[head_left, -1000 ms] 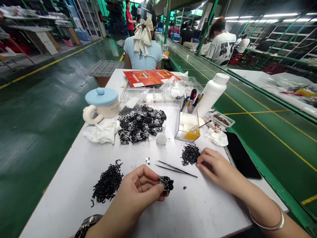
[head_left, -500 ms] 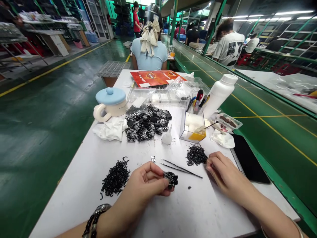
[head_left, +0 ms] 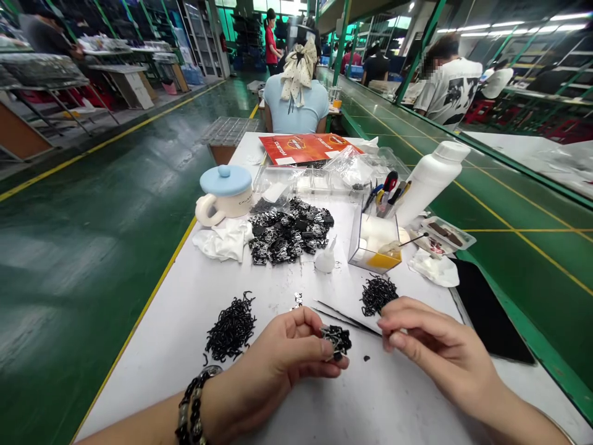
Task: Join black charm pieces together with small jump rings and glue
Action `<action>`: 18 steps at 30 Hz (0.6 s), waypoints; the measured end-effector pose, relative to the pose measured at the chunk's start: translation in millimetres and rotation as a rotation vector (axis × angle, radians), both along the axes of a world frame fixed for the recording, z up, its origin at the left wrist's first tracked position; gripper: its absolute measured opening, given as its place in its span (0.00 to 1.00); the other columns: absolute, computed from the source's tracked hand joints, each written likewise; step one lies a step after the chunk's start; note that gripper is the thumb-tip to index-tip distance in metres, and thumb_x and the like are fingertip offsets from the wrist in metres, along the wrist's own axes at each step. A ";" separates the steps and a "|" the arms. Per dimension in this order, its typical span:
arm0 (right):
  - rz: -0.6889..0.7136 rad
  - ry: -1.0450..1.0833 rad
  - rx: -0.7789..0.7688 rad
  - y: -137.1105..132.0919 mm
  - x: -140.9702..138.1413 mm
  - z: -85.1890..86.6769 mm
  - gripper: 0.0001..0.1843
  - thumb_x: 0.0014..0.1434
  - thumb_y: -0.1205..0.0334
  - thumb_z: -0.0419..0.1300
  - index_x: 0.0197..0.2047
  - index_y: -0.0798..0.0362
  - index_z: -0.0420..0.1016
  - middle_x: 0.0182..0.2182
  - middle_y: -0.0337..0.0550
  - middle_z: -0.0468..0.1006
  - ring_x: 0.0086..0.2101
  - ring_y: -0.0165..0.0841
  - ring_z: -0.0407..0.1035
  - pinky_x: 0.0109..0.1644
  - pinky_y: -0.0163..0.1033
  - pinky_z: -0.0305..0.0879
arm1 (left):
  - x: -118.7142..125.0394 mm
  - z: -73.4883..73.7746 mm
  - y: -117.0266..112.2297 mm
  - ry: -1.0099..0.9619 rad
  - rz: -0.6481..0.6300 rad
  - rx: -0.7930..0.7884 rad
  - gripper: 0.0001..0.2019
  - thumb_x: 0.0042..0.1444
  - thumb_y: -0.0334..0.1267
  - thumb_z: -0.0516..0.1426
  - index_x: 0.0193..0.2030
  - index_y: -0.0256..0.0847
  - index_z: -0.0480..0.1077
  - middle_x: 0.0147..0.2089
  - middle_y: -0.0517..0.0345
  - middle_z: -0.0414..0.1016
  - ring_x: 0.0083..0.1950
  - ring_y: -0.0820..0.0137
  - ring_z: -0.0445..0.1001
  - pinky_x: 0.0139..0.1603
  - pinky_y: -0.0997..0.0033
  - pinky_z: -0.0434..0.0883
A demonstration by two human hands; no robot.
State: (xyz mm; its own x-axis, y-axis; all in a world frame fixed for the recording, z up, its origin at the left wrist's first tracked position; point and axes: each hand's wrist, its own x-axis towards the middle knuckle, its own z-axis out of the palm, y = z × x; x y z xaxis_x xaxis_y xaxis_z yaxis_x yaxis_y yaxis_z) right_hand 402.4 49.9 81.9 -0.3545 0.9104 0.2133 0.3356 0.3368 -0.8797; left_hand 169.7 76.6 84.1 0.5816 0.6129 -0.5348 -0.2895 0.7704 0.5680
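My left hand pinches a small black-and-silver part between thumb and fingers, low over the table. To its right, my right hand has thumb and forefinger closed together; what sits between the fingertips is too small to make out. Those fingertips overlap the rear end of the black tweezers, which lie on the table; whether they touch is unclear. Just behind my right hand is a small pile of black curved pieces. A larger pile of similar black pieces lies left of my left hand.
A heap of black-and-silver parts lies farther back, beside a small white dropper bottle. Around it stand a lidded mug, a clear tool box and a white bottle. A dark tablet lies at right. A person sits ahead.
My right hand has moved from the small black pile toward my left hand, now by the tweezers' end. My left hand still holds the part, turned slightly. The whole view has shifted.
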 end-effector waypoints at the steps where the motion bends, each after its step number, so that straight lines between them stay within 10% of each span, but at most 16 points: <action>1: 0.010 0.066 -0.030 0.8 -3.4 2.0 0.16 0.61 0.73 0.54 0.46 0.42 0.70 0.36 0.39 0.72 0.34 0.23 0.70 0.37 0.27 0.69 | -0.5 -0.4 0.1 -0.011 -0.004 -0.004 0.15 0.44 0.29 0.64 0.36 0.34 0.63 0.31 0.57 0.72 0.34 0.70 0.77 0.35 0.75 0.72; 18: -0.034 0.297 -0.080 -3.4 -45.0 6.1 0.10 0.52 0.72 0.64 0.35 0.46 0.77 0.31 0.39 0.72 0.31 0.26 0.70 0.33 0.30 0.71 | -1.7 4.6 0.1 -0.152 -0.094 -0.024 0.16 0.49 0.26 0.61 0.47 0.35 0.73 0.37 0.52 0.75 0.36 0.73 0.77 0.41 0.76 0.74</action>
State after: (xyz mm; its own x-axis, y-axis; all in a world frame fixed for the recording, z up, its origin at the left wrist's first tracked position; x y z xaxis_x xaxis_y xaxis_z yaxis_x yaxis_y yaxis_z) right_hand 357.4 46.6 88.0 -0.2563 0.9388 0.2303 0.0692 0.2555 -0.9643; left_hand 168.0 76.8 88.7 0.7112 0.5402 -0.4499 -0.2967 0.8108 0.5046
